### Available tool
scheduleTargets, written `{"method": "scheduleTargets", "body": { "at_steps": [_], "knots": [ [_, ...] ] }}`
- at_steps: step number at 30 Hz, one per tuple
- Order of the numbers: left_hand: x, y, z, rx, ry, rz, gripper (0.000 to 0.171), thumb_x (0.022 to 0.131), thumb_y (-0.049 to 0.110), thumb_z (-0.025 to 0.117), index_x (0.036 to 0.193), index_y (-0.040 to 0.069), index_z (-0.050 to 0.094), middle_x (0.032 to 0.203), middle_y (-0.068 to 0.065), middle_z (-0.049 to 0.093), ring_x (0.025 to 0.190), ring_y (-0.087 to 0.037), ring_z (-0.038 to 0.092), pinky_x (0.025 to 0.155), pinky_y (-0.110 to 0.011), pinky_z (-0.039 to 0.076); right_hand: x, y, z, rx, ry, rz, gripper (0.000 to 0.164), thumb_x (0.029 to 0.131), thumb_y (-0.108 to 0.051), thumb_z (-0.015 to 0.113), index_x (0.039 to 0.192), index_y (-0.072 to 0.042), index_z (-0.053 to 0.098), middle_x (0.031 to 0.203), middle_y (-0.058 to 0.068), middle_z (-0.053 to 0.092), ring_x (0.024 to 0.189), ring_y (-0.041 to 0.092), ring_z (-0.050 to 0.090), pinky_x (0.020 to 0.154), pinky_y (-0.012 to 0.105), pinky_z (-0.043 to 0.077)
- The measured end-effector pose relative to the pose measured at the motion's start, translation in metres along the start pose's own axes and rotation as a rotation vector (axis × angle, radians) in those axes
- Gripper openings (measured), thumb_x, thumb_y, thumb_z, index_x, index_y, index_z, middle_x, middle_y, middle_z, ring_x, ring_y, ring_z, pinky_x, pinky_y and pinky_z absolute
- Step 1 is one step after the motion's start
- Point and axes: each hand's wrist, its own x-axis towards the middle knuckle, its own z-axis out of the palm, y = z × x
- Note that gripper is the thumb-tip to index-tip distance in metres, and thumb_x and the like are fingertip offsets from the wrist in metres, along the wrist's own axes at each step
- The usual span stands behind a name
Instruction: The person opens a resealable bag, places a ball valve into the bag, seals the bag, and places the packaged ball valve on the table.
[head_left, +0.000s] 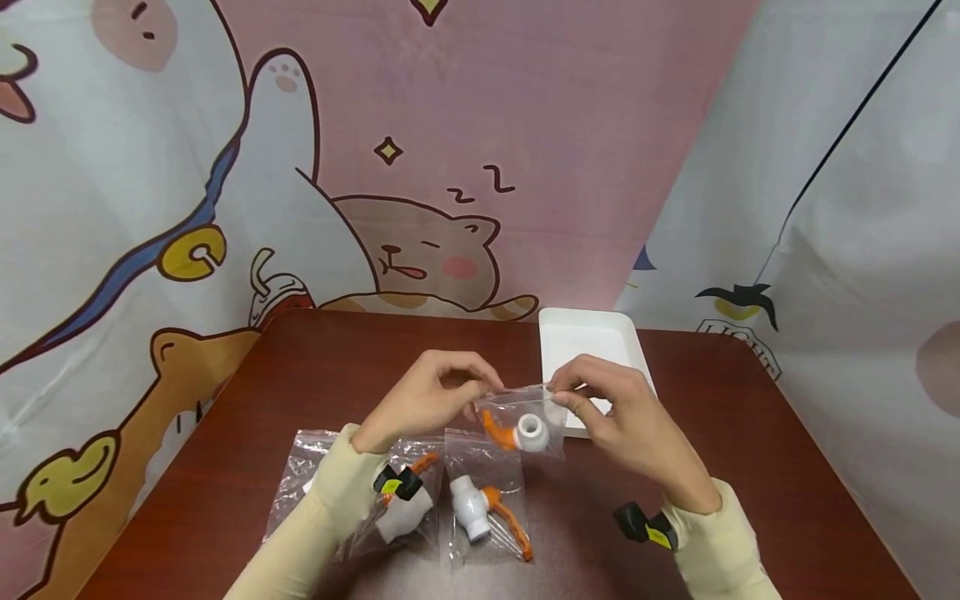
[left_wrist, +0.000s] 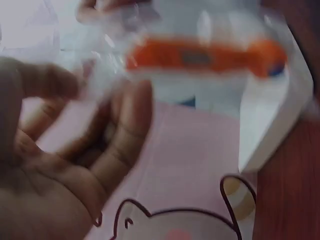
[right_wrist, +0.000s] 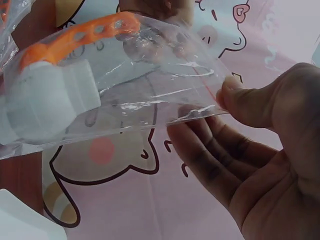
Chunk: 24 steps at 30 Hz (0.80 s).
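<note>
Both hands hold up a clear zip bag (right_wrist: pixel 160 95) by its top edge, above the table. Inside it is a white plastic ball valve (head_left: pixel 532 432) with an orange lever handle (right_wrist: pixel 90 36). My left hand (head_left: pixel 435 392) pinches the bag's left corner between thumb and fingers; in the left wrist view the bag is blurred. At the opposite corner, my right hand (head_left: pixel 622 408) pinches the edge with thumb and fingertips. Below them on the table lies another bagged white valve (head_left: pixel 470 507) with an orange handle, and a further bagged valve (head_left: pixel 405 515) lies partly behind the left forearm.
A white tray (head_left: pixel 592 333) stands at the back right of the brown table (head_left: pixel 712 433), partly behind the right hand. Another clear bag (head_left: pixel 300 467) lies at the left, partly covered by the left sleeve. A cartoon-printed cloth (head_left: pixel 570 125) hangs behind the table.
</note>
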Motion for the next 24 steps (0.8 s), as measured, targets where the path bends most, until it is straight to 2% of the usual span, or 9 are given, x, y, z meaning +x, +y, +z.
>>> {"method": "scheduleTargets", "body": {
  "at_steps": [3,6,8,10,13,15,18,24],
  "knots": [
    [0.0,-0.005,-0.003,-0.013,-0.036,0.062,0.019,0.102,0.011,0.063,0.114,0.018,0.075,0.102,-0.006,0.073,0.069,-0.03,0.068,0.065,-0.042,0.062,0.0,0.001,-0.001,0.017,0.027,0.032,0.017,0.092,-0.005,0.075,0.096,-0.021,0.07,0.094,-0.007,0.071,0.088,0.003,0.064,0.081,0.019,0.058],
    [-0.001,-0.011,-0.002,-0.034,-0.072,0.071,0.023,0.101,0.017,0.067,0.124,0.016,0.071,0.103,-0.007,0.071,0.074,-0.028,0.068,0.068,-0.037,0.062,0.0,0.001,-0.002,0.042,0.063,0.066,0.02,0.09,-0.004,0.077,0.094,-0.022,0.07,0.093,-0.005,0.072,0.086,0.004,0.065,0.078,0.02,0.059],
    [-0.003,-0.014,0.0,-0.039,-0.084,0.079,0.024,0.098,0.021,0.071,0.121,0.016,0.072,0.1,-0.004,0.07,0.079,-0.023,0.068,0.069,-0.033,0.06,0.0,0.001,-0.002,0.058,0.089,0.082,0.019,0.09,-0.004,0.077,0.093,-0.021,0.071,0.092,-0.003,0.073,0.084,0.005,0.065,0.076,0.02,0.058],
    [-0.003,-0.018,0.004,-0.05,-0.071,0.107,0.017,0.095,0.022,0.075,0.112,0.016,0.074,0.098,-0.003,0.07,0.08,-0.021,0.067,0.069,-0.03,0.059,0.0,0.0,-0.003,0.072,0.113,0.089,0.017,0.09,-0.003,0.077,0.093,-0.019,0.071,0.091,-0.002,0.073,0.082,0.006,0.066,0.074,0.02,0.058],
    [-0.002,-0.021,0.01,-0.045,0.022,0.191,0.007,0.092,0.02,0.078,0.095,0.014,0.077,0.092,-0.003,0.071,0.082,-0.018,0.066,0.071,-0.028,0.057,0.0,0.0,-0.004,0.069,0.136,0.091,0.017,0.09,-0.002,0.076,0.093,-0.018,0.072,0.089,-0.002,0.073,0.079,0.008,0.066,0.075,0.018,0.057],
    [-0.002,-0.022,0.013,-0.061,0.099,0.238,0.006,0.091,0.016,0.078,0.089,0.011,0.077,0.089,-0.004,0.071,0.083,-0.018,0.067,0.072,-0.027,0.057,-0.001,-0.001,-0.005,0.056,0.141,0.099,0.019,0.089,-0.002,0.076,0.093,-0.02,0.072,0.088,-0.006,0.073,0.078,0.008,0.067,0.075,0.017,0.056],
    [-0.002,-0.021,0.014,-0.082,0.19,0.279,0.003,0.089,0.012,0.08,0.09,0.01,0.08,0.089,-0.004,0.074,0.088,-0.016,0.069,0.076,-0.026,0.057,-0.003,0.0,-0.006,0.04,0.147,0.131,0.019,0.09,-0.005,0.077,0.091,-0.024,0.072,0.084,-0.01,0.072,0.076,0.007,0.068,0.074,0.018,0.055],
    [-0.002,-0.015,0.015,-0.099,0.285,0.326,0.006,0.088,0.011,0.08,0.094,0.008,0.082,0.092,-0.006,0.08,0.085,-0.018,0.076,0.074,-0.03,0.061,-0.006,0.009,-0.003,0.06,0.146,0.201,0.016,0.089,-0.009,0.079,0.09,-0.024,0.073,0.08,-0.009,0.072,0.071,0.008,0.069,0.064,0.021,0.053]
  ]
}}
